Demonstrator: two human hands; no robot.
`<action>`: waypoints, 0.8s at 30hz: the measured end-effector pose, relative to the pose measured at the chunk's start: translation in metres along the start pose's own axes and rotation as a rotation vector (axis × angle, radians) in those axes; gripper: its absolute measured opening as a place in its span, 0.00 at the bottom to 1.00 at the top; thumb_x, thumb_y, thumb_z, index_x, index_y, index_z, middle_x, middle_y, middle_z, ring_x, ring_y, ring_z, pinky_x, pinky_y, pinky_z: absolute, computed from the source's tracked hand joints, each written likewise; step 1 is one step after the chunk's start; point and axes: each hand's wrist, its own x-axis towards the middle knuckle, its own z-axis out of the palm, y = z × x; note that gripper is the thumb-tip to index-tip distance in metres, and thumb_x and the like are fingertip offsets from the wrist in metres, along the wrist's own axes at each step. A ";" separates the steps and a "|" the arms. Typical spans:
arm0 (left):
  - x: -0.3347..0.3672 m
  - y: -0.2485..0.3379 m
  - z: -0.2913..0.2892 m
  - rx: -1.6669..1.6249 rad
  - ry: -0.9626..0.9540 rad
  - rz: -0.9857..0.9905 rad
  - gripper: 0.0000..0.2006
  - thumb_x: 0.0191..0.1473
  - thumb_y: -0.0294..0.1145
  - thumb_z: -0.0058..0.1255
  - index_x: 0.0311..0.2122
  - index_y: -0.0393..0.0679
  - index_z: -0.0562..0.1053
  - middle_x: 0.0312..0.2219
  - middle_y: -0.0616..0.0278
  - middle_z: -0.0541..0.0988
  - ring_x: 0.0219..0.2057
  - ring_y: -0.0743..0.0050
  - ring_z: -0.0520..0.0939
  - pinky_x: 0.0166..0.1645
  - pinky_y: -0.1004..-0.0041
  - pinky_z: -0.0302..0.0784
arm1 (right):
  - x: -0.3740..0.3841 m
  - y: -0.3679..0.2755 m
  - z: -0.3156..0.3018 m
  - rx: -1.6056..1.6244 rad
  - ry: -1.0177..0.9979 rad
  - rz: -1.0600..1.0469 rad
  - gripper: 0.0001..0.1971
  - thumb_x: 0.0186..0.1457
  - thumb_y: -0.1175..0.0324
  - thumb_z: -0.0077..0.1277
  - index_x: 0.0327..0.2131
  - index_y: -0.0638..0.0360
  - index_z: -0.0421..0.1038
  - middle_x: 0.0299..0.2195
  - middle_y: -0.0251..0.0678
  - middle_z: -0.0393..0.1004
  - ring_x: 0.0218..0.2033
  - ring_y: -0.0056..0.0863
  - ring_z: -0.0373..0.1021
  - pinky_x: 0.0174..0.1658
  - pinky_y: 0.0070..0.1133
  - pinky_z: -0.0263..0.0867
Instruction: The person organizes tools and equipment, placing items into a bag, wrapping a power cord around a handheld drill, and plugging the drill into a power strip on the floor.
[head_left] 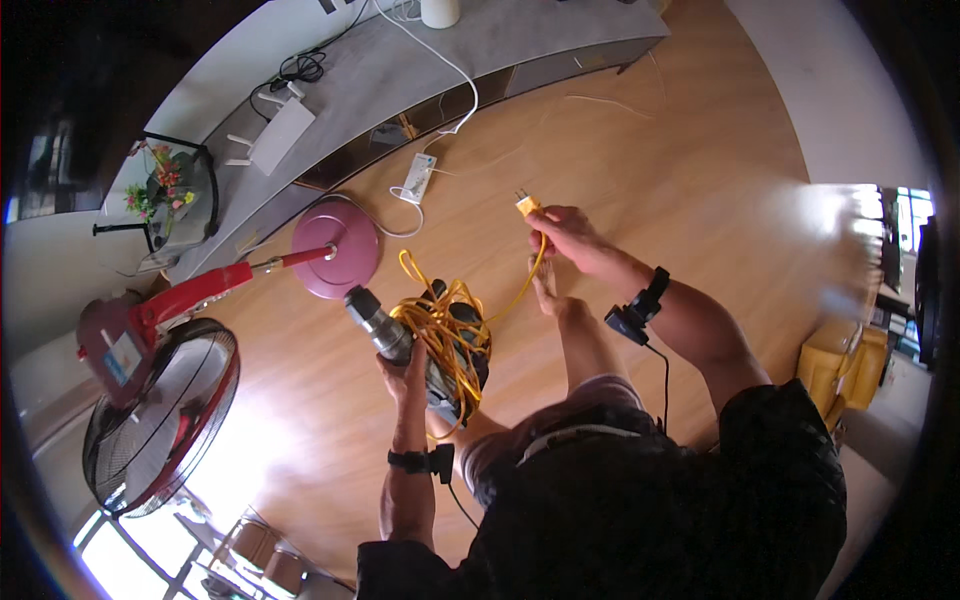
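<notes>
Floor point(690, 190): light wood-look boards, running under the fan and up to the cabinet.
Tabletop point(390, 75): the long grey top of a low cabinet, ahead of the person.
Fan point(200, 290): red, with a round wire cage; its disc-shaped base sits on the floor, left of the power tool.
Power tool point(378, 325): grey with a black front end, held in front of the person's legs, its front aimed ahead and to the left.
Yellow cord point(450, 340): bundled in loose loops over the tool, with one length running across to the right hand.
Router point(282, 136): white, with antennas, on the tabletop toward its left part.
Left hand point(403, 375): closed around the tool's grey body.
Right hand point(568, 232): fingers pinched narrow, holding the plug well apart from the tool.
Power strip point(419, 180): white, on the floor between the cabinet and the plug.
Plug point(528, 205): yellow, its metal prongs bare and pointing away from the person.
</notes>
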 end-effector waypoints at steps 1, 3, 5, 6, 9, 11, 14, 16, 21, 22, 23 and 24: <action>0.001 -0.005 -0.002 -0.061 0.021 0.002 0.31 0.41 0.45 0.68 0.44 0.37 0.66 0.35 0.59 0.76 0.35 0.71 0.76 0.41 0.70 0.72 | 0.011 0.005 0.004 -0.008 -0.010 0.025 0.13 0.62 0.57 0.48 0.33 0.56 0.70 0.25 0.27 0.72 0.25 0.14 0.68 0.30 0.17 0.66; 0.004 -0.006 0.005 -0.165 0.035 -0.018 0.30 0.43 0.42 0.68 0.45 0.35 0.65 0.36 0.59 0.76 0.36 0.72 0.75 0.43 0.71 0.72 | 0.036 0.018 0.006 -0.013 -0.026 0.075 0.13 0.62 0.57 0.47 0.32 0.55 0.69 0.25 0.27 0.72 0.25 0.14 0.68 0.30 0.17 0.66; 0.001 -0.008 0.013 -0.146 0.049 -0.038 0.31 0.43 0.42 0.68 0.45 0.34 0.65 0.36 0.58 0.75 0.36 0.72 0.75 0.43 0.71 0.72 | 0.063 0.035 0.004 -0.057 0.009 -0.090 0.16 0.63 0.56 0.44 0.27 0.57 0.67 0.20 0.28 0.71 0.20 0.16 0.64 0.23 0.18 0.60; -0.001 -0.015 0.013 -0.144 0.055 -0.044 0.31 0.43 0.41 0.68 0.45 0.33 0.65 0.36 0.57 0.75 0.36 0.72 0.75 0.43 0.71 0.72 | 0.069 0.035 0.005 -0.061 0.009 -0.061 0.16 0.63 0.56 0.44 0.27 0.57 0.67 0.20 0.28 0.71 0.20 0.16 0.64 0.23 0.18 0.60; 0.010 -0.031 0.013 -0.229 0.003 -0.179 0.31 0.43 0.41 0.68 0.45 0.33 0.64 0.37 0.57 0.75 0.36 0.72 0.75 0.43 0.72 0.72 | 0.100 0.021 0.021 -0.118 -0.034 -0.005 0.15 0.63 0.58 0.44 0.28 0.58 0.67 0.20 0.28 0.71 0.20 0.16 0.66 0.22 0.18 0.60; -0.007 0.005 0.023 -0.269 -0.051 -0.322 0.29 0.45 0.39 0.66 0.47 0.34 0.64 0.38 0.59 0.74 0.37 0.73 0.74 0.44 0.73 0.71 | 0.114 0.029 0.014 -0.143 -0.009 0.110 0.14 0.63 0.58 0.44 0.29 0.58 0.68 0.20 0.29 0.71 0.19 0.17 0.66 0.21 0.18 0.60; 0.002 -0.014 0.022 -0.386 -0.020 -0.333 0.29 0.46 0.37 0.66 0.47 0.36 0.63 0.37 0.61 0.73 0.37 0.74 0.73 0.44 0.74 0.70 | 0.146 0.018 0.038 -0.237 0.014 0.108 0.13 0.61 0.58 0.47 0.30 0.57 0.70 0.19 0.28 0.72 0.18 0.15 0.65 0.20 0.17 0.59; 0.005 -0.014 0.023 -0.379 -0.019 -0.372 0.29 0.46 0.36 0.66 0.48 0.36 0.63 0.38 0.60 0.73 0.38 0.74 0.73 0.45 0.74 0.70 | 0.170 0.019 0.043 -0.371 -0.045 0.218 0.14 0.60 0.58 0.48 0.31 0.60 0.71 0.20 0.29 0.73 0.18 0.16 0.66 0.19 0.17 0.60; 0.011 -0.016 0.021 -0.339 -0.009 -0.473 0.32 0.46 0.35 0.66 0.52 0.37 0.61 0.41 0.59 0.72 0.40 0.73 0.73 0.47 0.73 0.70 | 0.212 0.048 0.061 -0.433 -0.080 0.335 0.15 0.58 0.56 0.50 0.27 0.58 0.71 0.17 0.28 0.72 0.17 0.16 0.66 0.17 0.18 0.59; 0.010 -0.015 0.022 -0.361 -0.003 -0.480 0.32 0.46 0.35 0.66 0.52 0.37 0.61 0.40 0.59 0.72 0.40 0.73 0.73 0.47 0.73 0.70 | 0.221 0.056 0.061 -0.435 -0.086 0.342 0.15 0.58 0.56 0.50 0.27 0.58 0.71 0.17 0.28 0.72 0.17 0.16 0.66 0.17 0.18 0.59; 0.011 -0.017 0.021 -0.371 -0.015 -0.473 0.32 0.46 0.34 0.66 0.52 0.38 0.61 0.40 0.59 0.72 0.39 0.73 0.73 0.46 0.73 0.70 | 0.230 0.064 0.061 -0.439 -0.108 0.377 0.16 0.58 0.55 0.49 0.26 0.58 0.71 0.17 0.28 0.71 0.15 0.16 0.65 0.16 0.18 0.57; 0.011 -0.013 0.023 -0.368 -0.006 -0.479 0.32 0.46 0.34 0.66 0.52 0.38 0.61 0.40 0.59 0.72 0.39 0.73 0.73 0.46 0.73 0.70 | 0.240 0.076 0.062 -0.443 -0.133 0.409 0.16 0.58 0.55 0.49 0.24 0.58 0.71 0.16 0.27 0.70 0.14 0.15 0.64 0.15 0.18 0.56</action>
